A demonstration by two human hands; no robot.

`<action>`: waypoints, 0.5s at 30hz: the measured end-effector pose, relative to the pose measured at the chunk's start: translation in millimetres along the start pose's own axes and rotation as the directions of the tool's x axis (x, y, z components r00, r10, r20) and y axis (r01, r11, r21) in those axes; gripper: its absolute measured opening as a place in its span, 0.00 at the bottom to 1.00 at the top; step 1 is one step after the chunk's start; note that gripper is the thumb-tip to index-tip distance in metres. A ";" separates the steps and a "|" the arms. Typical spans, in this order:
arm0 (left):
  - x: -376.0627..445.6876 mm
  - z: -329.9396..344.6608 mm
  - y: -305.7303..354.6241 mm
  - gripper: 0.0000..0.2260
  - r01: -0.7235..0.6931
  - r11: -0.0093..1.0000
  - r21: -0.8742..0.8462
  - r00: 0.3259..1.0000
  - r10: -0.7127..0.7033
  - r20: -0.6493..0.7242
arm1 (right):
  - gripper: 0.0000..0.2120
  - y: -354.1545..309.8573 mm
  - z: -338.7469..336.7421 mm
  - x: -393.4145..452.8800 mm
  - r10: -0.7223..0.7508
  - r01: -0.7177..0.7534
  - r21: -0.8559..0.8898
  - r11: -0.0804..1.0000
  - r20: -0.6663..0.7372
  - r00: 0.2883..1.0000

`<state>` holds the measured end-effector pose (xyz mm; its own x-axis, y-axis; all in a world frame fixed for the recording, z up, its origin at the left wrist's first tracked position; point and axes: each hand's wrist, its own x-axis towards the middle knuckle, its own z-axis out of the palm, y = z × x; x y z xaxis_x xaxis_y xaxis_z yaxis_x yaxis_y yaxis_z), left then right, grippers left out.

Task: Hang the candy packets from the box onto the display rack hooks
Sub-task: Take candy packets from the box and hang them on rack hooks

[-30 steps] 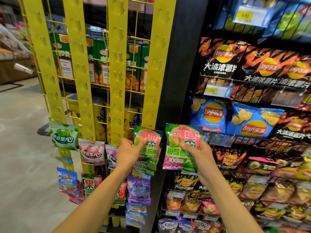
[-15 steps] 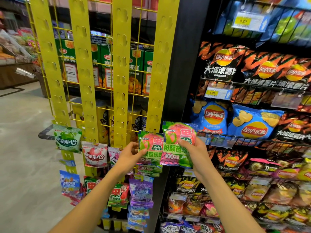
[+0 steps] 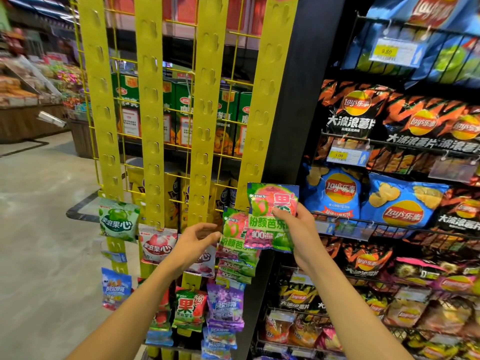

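Shop aisle, yellow display rack [image 3: 150, 105] half stocked.
Left hand [image 3: 193, 242] now off the hung packet [image 3: 233, 231], fingers loose; right hand [image 3: 298, 231] pinching guava candy packet [image 3: 270, 216] by the rack's right edge, lifted toward the next hook.

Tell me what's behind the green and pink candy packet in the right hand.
Behind the green and pink candy packet, pinched by the right hand, hangs a matching packet on the yellow strip. The packet's top edge covers any hook.

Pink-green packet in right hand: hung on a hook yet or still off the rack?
Off the rack. The right hand pinches the packet in front of the rightmost yellow strip; its top edge is free, on no hook.
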<state>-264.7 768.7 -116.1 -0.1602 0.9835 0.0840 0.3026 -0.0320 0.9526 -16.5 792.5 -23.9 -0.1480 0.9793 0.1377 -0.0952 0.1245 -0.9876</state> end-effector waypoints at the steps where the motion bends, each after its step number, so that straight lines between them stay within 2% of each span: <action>1: 0.4 -4.0 0.6 0.14 -0.005 1.000 0.000 1.000 0.005 -0.013 | 0.11 -1.2 4.2 1.8 -0.007 0.007 0.004 1.000 0.004 1.000; 5: 0.7 -19.8 2.7 0.12 -0.046 0.999 0.017 0.998 0.046 -0.045 | 0.11 -3.6 22.1 10.9 -0.026 0.027 -0.021 0.999 0.012 1.000; 15: -2.8 -51.0 8.1 0.10 -0.090 0.993 0.074 0.988 0.098 -0.120 | 0.13 4.7 45.1 31.3 0.005 -0.010 -0.067 0.998 -0.084 0.996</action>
<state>-309.7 756.6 -93.7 -0.2415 0.9470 0.2117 0.3847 -0.1069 0.9168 -65.9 816.6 -20.9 -0.0651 0.9898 0.1265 -0.0274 0.1249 -0.9918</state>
